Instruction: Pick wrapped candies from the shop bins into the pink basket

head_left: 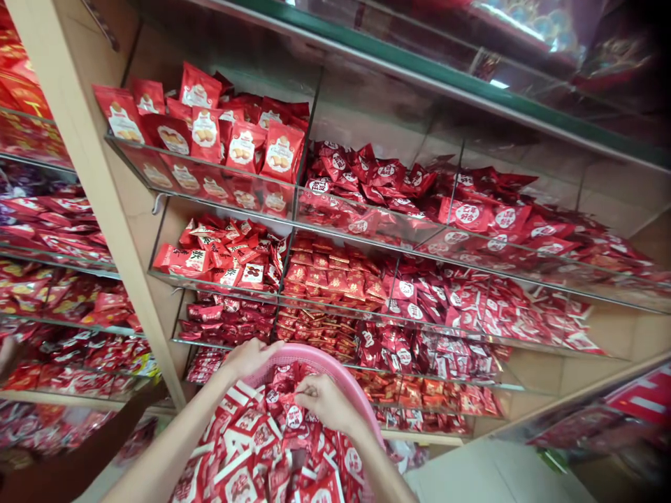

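Observation:
A pink plastic basket (343, 370) full of small red-and-white wrapped packets (246, 433) is low in front of me. At its far left, my left hand (251, 360) is closed over the rim, with part of the fingers hidden. My right hand (326, 402) is inside the basket, above the heap. Its thumb and fingers are pinched at a red packet (293, 417) with a white round label. More red packets lie around and beneath that hand.
Glass-fronted shelves (346, 241) ahead hold red snack packets in divided compartments. A wooden upright (105, 209) separates them from another packed shelf at left. Another person's arm (99, 433) reaches in at the lower left. Tiled floor (487, 468) shows at lower right.

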Tool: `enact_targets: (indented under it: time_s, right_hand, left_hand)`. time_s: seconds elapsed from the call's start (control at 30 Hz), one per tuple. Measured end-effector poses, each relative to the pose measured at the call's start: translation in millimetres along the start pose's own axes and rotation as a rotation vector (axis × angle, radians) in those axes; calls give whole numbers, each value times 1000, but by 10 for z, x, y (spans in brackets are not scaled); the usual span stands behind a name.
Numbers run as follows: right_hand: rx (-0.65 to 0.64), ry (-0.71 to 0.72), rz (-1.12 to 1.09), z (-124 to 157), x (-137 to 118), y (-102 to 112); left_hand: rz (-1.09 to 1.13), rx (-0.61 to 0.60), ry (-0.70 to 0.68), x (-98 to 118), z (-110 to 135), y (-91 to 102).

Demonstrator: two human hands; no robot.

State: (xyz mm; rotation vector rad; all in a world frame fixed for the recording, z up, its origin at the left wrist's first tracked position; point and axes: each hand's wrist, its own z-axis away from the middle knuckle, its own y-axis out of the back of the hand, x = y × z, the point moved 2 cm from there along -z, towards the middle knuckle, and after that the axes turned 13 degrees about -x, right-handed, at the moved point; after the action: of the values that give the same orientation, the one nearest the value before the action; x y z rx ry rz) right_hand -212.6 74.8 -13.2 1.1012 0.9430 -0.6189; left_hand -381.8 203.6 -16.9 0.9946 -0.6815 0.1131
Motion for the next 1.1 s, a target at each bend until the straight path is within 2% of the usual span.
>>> enact_targets:
  time_s: [0.13, 0.23, 0.33, 0.43, 0.53, 0.67, 0.8, 0.87, 0.97, 1.1]
  right_hand:
    - [19, -57, 132, -9, 64, -55]
    - [55, -104, 285, 22, 9, -37]
    - [122, -142, 384, 90, -114, 53]
    - [170, -138, 409, 171, -308, 230]
    - [225, -52, 429, 274, -651, 514]
    - [358, 135, 481, 484, -1375, 1022]
    - [677, 312, 632, 687, -2171, 1594]
    - [823, 385, 722, 708, -2480, 1881]
    - [908, 386, 877, 603, -2763, 2275]
    - [783, 201, 1134, 388, -2885, 2599]
  left_hand:
    - [4, 5, 2, 9, 16, 3]
    - [6, 7, 3, 26, 32, 10]
    - [12, 3, 3, 36, 43, 18]
    - [21, -6, 1, 24, 36, 12]
    - [38, 18, 4, -6, 15, -4]
    - [71, 32, 2, -35, 1, -17]
    - [84, 58, 23, -50, 14, -8]
    - [89, 58, 20, -56, 12, -9]
    - [96, 55, 21, -64, 3, -16]
    - [102, 55, 30, -50, 16, -7]
